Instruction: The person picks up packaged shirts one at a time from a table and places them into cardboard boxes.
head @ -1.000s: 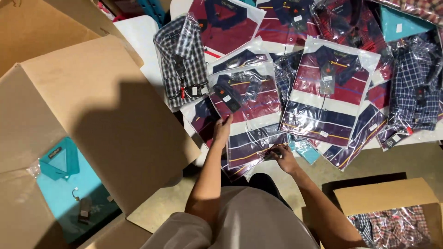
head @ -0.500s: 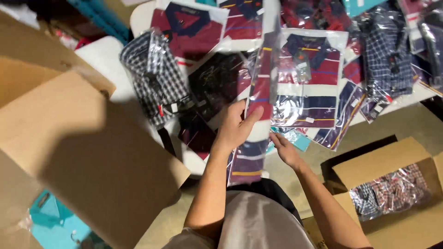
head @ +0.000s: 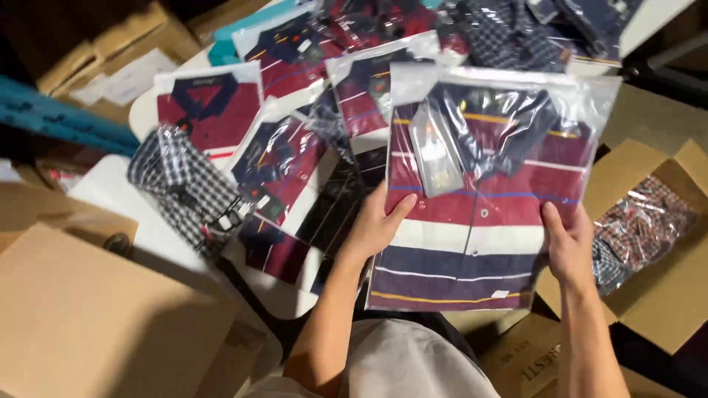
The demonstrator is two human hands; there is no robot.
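A person holds up a bagged striped polo shirt (head: 487,214) w/ both hands, seen from the head cam looking down. The left hand (head: 376,225) clamps the bag's left edge, thumb on the front over the maroon-and-white stripes, fingers hidden behind. The right hand (head: 568,247) grips the right edge, thumb lying on the front, fingers behind the plastic. Hands are well apart, one per side of the pkg.

The shirt is maroon, white and navy w/ thin yellow and blue lines, dark collar at the far end, sealed in a clear plastic bag, held roughly flat toward the camera, centre-right of frame, above the person's lap and the near edge of a white table (head: 133,221).

Behind it on the table: more bagged polos in similar maroon-navy stripes (head: 284,166), another w/ a red body (head: 214,110) at far left, and a black-and-white checked shirt (head: 184,188) left of those. Further bagged dark shirts (head: 516,29) lie at the far end.

At right, an open cardboard box (head: 664,295) holds a bagged red plaid shirt (head: 641,228). At near left sits a closed cardboard box (head: 96,324); another carton (head: 103,51) is at far left.
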